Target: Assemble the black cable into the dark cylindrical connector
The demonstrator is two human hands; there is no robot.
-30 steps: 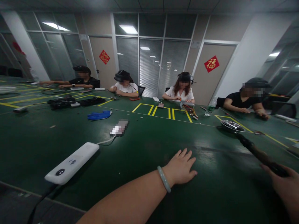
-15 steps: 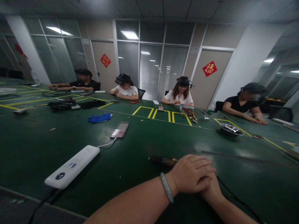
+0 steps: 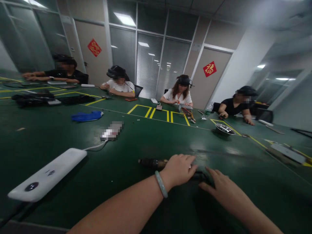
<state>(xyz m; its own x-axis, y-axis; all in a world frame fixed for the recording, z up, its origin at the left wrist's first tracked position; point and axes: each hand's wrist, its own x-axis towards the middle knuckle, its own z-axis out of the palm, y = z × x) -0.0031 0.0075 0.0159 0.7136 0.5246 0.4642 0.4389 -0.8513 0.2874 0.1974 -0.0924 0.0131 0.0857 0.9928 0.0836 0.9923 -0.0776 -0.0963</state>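
A dark, rod-shaped corded tool (image 3: 149, 162) with a narrow black tip and a brownish body lies across the green table (image 3: 117, 191) in front of me. It resembles an electric screwdriver. My left hand (image 3: 179, 169), with a pale bangle on its wrist, is closed over the tool's middle and hides that part. To its right, my right hand (image 3: 220, 183) is open, thumb and fingers apart, close to the tool's black tail end (image 3: 202, 176). Whether the right fingertips touch it I cannot tell.
A white power bank (image 3: 52, 172) is cabled to a blurred phone-like device (image 3: 112, 130) on the left. Beyond are a blue glove (image 3: 87, 116), black gear (image 3: 31, 98), a metal bowl (image 3: 224, 129) and a water bottle (image 3: 207, 112). Several people sit across the table.
My hands were crossed, the left on top of the right wrist; now they are apart, with the right hand drawn out to the right and opened. The view has turned right.
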